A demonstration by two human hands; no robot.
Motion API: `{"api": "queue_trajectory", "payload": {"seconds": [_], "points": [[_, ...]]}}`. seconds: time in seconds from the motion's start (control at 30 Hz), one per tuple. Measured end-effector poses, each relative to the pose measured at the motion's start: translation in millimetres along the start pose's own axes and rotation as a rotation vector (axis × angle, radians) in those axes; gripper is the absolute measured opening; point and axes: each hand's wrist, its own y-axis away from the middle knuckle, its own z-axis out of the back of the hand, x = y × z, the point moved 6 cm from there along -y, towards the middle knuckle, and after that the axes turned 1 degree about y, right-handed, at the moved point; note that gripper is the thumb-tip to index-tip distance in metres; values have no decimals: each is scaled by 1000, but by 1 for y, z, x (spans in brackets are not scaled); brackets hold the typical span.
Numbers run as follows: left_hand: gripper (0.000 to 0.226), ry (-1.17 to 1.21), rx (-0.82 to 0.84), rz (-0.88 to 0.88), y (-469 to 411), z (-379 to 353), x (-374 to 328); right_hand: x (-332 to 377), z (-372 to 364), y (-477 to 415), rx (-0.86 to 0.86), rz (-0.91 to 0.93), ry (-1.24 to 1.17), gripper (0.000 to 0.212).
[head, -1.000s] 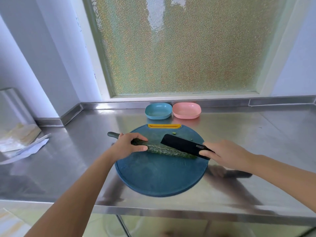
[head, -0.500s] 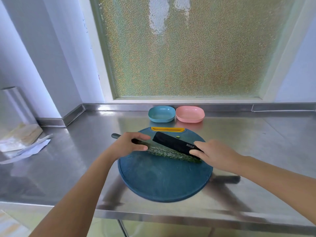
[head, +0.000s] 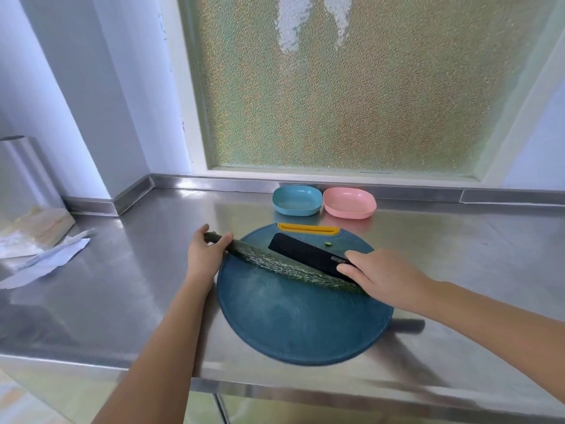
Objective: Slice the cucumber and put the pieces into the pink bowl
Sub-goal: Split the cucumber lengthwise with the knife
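My left hand (head: 203, 255) has slid back off the cutting board's (head: 293, 325) left edge and now curls round the cucumber's (head: 284, 266) stem end. The cucumber lies slantwise across the board. Just behind it the knife (head: 305, 250) stands much as before, with my right hand (head: 382, 275) closed round its handle near the board's right edge. The pink bowl (head: 348, 203) sits beyond the board.

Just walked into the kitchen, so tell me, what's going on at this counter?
A person is set up to slice a cucumber on a round blue board. The left hand grips the cucumber's stem end, which sticks out past the board's edge. The right hand holds a black knife, its blade just behind the cucumber. The pink bowl at the back holds no slices.
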Motion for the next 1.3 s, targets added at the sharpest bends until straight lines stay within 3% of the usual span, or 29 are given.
{"api": "queue_trajectory", "payload": {"seconds": [0.3, 1.3], "points": [[52, 126, -30, -18, 3, 3, 1, 16, 4, -3, -33, 3, 134, 38], [46, 121, -36, 22, 4, 7, -1, 33, 8, -27, -37, 49, 126, 37]]}}
